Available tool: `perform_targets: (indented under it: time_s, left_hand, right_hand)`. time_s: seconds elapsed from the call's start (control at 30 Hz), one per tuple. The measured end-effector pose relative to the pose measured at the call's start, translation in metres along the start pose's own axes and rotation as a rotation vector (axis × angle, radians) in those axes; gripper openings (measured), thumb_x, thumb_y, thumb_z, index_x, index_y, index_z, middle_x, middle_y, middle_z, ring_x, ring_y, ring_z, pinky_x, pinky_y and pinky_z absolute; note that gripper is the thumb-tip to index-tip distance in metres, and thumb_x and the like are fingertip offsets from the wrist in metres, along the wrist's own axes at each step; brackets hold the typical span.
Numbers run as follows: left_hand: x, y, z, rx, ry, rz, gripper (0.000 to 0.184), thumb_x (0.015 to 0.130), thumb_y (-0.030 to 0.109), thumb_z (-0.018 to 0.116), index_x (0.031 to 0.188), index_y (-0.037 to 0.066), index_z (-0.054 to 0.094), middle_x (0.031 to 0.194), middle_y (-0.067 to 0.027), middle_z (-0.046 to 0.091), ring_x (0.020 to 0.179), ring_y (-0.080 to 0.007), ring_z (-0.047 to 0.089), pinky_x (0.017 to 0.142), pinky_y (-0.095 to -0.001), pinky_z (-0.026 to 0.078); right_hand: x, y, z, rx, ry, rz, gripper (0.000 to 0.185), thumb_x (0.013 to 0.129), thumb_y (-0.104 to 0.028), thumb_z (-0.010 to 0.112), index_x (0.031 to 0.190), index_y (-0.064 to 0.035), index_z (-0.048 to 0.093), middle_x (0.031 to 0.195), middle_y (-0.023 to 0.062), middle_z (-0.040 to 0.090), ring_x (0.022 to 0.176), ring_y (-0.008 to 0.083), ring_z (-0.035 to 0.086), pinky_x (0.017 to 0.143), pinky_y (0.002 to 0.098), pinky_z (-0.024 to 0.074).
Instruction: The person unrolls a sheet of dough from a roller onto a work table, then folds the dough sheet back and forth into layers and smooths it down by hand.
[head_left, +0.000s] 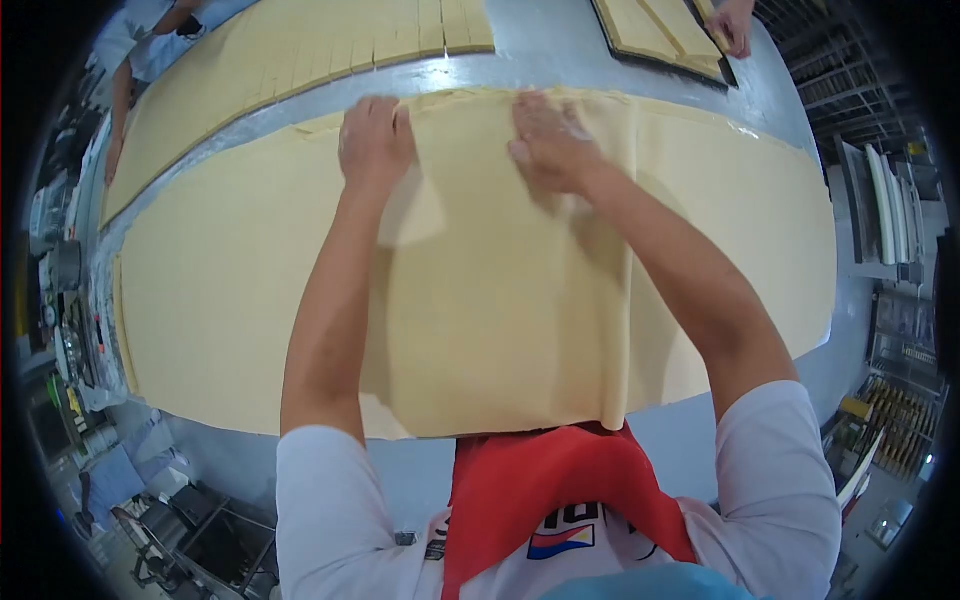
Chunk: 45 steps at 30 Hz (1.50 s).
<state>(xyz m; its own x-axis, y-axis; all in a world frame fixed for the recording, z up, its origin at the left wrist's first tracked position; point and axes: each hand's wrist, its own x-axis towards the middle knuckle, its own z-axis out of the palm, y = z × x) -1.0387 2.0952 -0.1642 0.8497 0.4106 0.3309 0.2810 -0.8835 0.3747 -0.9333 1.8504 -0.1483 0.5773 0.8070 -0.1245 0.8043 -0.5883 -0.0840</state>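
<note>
A wide, pale yellow dough sheet (230, 270) spreads over the table, with a second layer of dough (500, 300) folded across its middle. The layer's right side makes a rounded fold running from the far edge to the near edge. At the far edge, by the layer's left corner, my left hand (377, 140) has its fingers curled on the dough; its fingertips are hidden. My right hand (553, 143) lies on the layer near the far edge, left of the fold, fingers stretched out and slightly blurred.
Behind lies another dough sheet (290, 60) with cut strips, and a co-worker's arm (120, 110) rests at its left. A dark tray (665, 35) holds dough pieces at the back right, where another person's hand (733, 25) touches its edge. Racks (850, 80) stand at right.
</note>
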Motion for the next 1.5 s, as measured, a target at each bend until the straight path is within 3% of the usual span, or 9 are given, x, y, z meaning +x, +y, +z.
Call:
perform_targets:
  time_s: [0.2,0.6,0.77,0.93,1.03,1.13,1.2,1.33,1.5]
  left_hand:
    - [-0.048,-0.008,-0.008,0.309,-0.234,0.048,0.064,0.105,0.046,0.037,0.153,0.005,0.037,0.162,-0.0156,0.031,0.151,-0.0347,0.025,0.123,-0.0523,0.018]
    - [-0.067,-0.009,-0.007,0.257,-0.112,-0.094,0.062,0.103,0.043,0.041,0.153,0.005,0.037,0.163,-0.0138,0.030,0.150,-0.0339,0.027,0.124,-0.0478,0.020]
    - [-0.033,-0.055,-0.017,0.201,0.067,-0.041,0.049,0.102,0.033,0.048,0.141,0.005,0.053,0.153,-0.0144,0.045,0.144,-0.0350,0.038,0.119,-0.0483,0.031]
    - [0.001,-0.073,-0.033,0.228,-0.144,0.110,0.039,0.098,0.031,0.053,0.132,0.017,0.062,0.137,-0.0041,0.060,0.130,-0.0291,0.052,0.110,-0.0462,0.039]
    - [0.009,-0.061,-0.052,0.346,-0.253,0.133,0.040,0.093,0.037,0.059,0.126,0.014,0.065,0.127,-0.0084,0.063,0.121,-0.0284,0.056,0.104,-0.0420,0.042]
    - [0.027,-0.065,-0.063,0.244,-0.373,0.060,0.043,0.084,0.041,0.065,0.116,0.013,0.067,0.122,-0.0051,0.065,0.116,-0.0249,0.059,0.096,-0.0405,0.046]
    - [0.044,-0.066,-0.065,0.190,-0.444,0.026,0.041,0.080,0.040,0.069,0.109,0.011,0.066,0.109,-0.0061,0.065,0.103,-0.0254,0.060,0.088,-0.0391,0.047]
    - [0.071,-0.068,-0.068,0.086,-0.798,0.003,0.030,0.073,0.027,0.074,0.083,0.006,0.055,0.076,-0.0053,0.053,0.069,-0.0224,0.047,0.064,-0.0376,0.040]
    - [0.064,-0.060,-0.083,-0.148,-0.779,0.026,0.027,0.071,0.015,0.068,0.077,0.004,0.044,0.071,-0.0029,0.041,0.068,-0.0193,0.037,0.061,-0.0379,0.035]
  right_hand:
    - [0.036,-0.054,0.009,0.029,0.065,-0.182,0.069,0.104,-0.044,0.035,0.159,-0.0056,0.021,0.167,0.0116,0.020,0.155,0.0266,0.014,0.126,0.0492,0.0117]
    - [0.013,-0.022,-0.009,0.213,0.068,-0.174,0.058,0.103,-0.033,0.046,0.153,-0.0045,0.034,0.163,0.0146,0.028,0.152,0.0316,0.023,0.123,0.0558,0.0204]
    - [0.056,-0.016,-0.012,0.262,0.115,-0.111,0.050,0.103,-0.030,0.046,0.147,-0.0077,0.043,0.155,0.0121,0.041,0.147,0.0313,0.034,0.120,0.0577,0.0236]
    - [0.083,-0.041,-0.012,0.258,0.124,-0.050,0.041,0.101,-0.027,0.047,0.139,-0.0126,0.053,0.146,0.0086,0.051,0.138,0.0304,0.044,0.114,0.0591,0.0310]
    - [0.098,-0.059,0.001,0.237,0.039,-0.127,0.037,0.099,-0.031,0.051,0.132,-0.0145,0.061,0.136,0.0068,0.059,0.128,0.0289,0.054,0.108,0.0577,0.0357]
    - [0.110,-0.074,-0.009,0.196,0.362,-0.022,0.032,0.096,-0.032,0.058,0.122,-0.0163,0.067,0.120,0.0053,0.067,0.115,0.0282,0.062,0.103,0.0540,0.0390]
    - [0.122,-0.070,-0.025,0.282,0.007,0.105,0.034,0.093,-0.035,0.063,0.123,-0.0182,0.067,0.119,0.0039,0.068,0.114,0.0271,0.062,0.104,0.0515,0.0389]
    - [0.132,-0.059,-0.027,0.233,-0.083,0.008,0.038,0.090,-0.036,0.066,0.125,-0.0191,0.066,0.125,0.0046,0.065,0.116,0.0269,0.060,0.104,0.0491,0.0389]
    - [0.135,-0.055,0.005,0.352,0.425,-0.369,0.041,0.087,-0.029,0.071,0.125,-0.0151,0.064,0.111,0.0070,0.071,0.109,0.0285,0.063,0.099,0.0453,0.0417]
